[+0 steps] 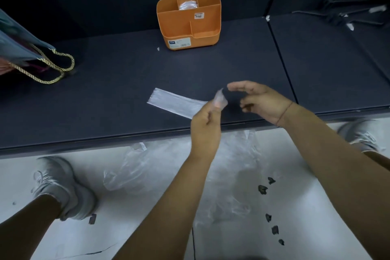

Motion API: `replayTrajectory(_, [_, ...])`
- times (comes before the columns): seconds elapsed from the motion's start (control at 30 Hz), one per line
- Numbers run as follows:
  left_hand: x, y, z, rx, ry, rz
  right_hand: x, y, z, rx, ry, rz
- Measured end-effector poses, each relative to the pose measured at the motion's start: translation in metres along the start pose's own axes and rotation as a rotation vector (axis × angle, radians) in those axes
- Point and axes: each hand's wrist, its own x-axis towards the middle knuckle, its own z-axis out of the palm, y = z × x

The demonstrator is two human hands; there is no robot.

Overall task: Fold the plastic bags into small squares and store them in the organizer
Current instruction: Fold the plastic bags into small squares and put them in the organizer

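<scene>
Your left grip (205,126) is pinching one end of a long, flat plastic bag (175,101), and that end is lifted up off the counter (105,91). You can see a fingertip through the clear plastic. Your right grip (261,101) is spread loose with bent fingers. It holds nothing and hangs just beside the lifted end without touching it. Both grips are in front of the orange organizer (181,27), well apart from it and a bit to its right. The rest of the plastic bag lies flat on the dark counter, in front of the organizer too. The organizer stands at the back of the counter. One folded bag (187,5) sits in its back middle part. Far to the left of the organizer lies a gift bag (16,48) with gold rope handles (57,69). In front of the organizer, down past the counter edge, more clear bags (137,167) lie loose on the white floor (147,228), between your two pale shoes (61,186).
</scene>
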Motion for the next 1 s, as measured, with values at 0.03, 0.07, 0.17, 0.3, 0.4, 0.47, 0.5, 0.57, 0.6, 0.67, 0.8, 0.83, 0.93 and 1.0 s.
replayTrajectory(0.03, [0.004, 0.004, -0.009, -0.066, 0.006, -0.069, 0.007, 0.003, 0.005, -0.021, -0.09, -0.006])
replayTrajectory(0.07, [0.011, 0.006, -0.018, -0.098, 0.02, -0.14, 0.014, 0.004, 0.01, -0.048, -0.175, -0.005])
replayTrajectory(0.17, [0.031, 0.006, -0.044, -0.223, -0.004, -0.34, 0.04, 0.004, 0.024, -0.073, -0.339, 0.017])
replayTrajectory(0.3, [0.057, 0.004, -0.069, -0.391, -0.006, -0.409, 0.066, 0.002, 0.036, -0.118, -0.462, 0.085])
replayTrajectory(0.4, [0.074, -0.003, -0.086, -0.449, 0.077, -0.433, 0.078, 0.004, 0.043, -0.251, -0.383, 0.117])
replayTrajectory(0.47, [0.084, -0.01, -0.096, -0.426, 0.143, -0.461, 0.082, 0.007, 0.046, -0.277, -0.283, 0.123])
replayTrajectory(0.5, [0.088, -0.013, -0.1, -0.39, 0.171, -0.474, 0.083, 0.009, 0.047, -0.291, -0.235, 0.122])
replayTrajectory(0.57, [0.094, -0.021, -0.107, -0.304, 0.215, -0.492, 0.083, 0.012, 0.051, -0.333, -0.155, 0.114])
replayTrajectory(0.6, [0.097, -0.025, -0.109, -0.273, 0.247, -0.5, 0.083, 0.013, 0.054, -0.35, -0.124, 0.107])
replayTrajectory(0.67, [0.102, -0.029, -0.111, -0.228, 0.322, -0.5, 0.081, 0.013, 0.059, -0.372, -0.078, 0.098])
replayTrajectory(0.8, [0.106, -0.034, -0.116, -0.103, 0.421, -0.403, 0.076, 0.012, 0.061, -0.393, -0.029, 0.095])
replayTrajectory(0.83, [0.106, -0.035, -0.117, -0.086, 0.443, -0.363, 0.075, 0.013, 0.061, -0.389, -0.021, 0.096])
replayTrajectory(0.93, [0.099, -0.045, -0.121, 0.225, 0.548, -0.1, 0.074, 0.013, 0.063, -0.381, -0.001, 0.097])
replayTrajectory(1.0, [0.082, -0.047, -0.111, 0.612, 0.495, 0.193, 0.074, 0.011, 0.064, -0.386, 0.004, 0.098])
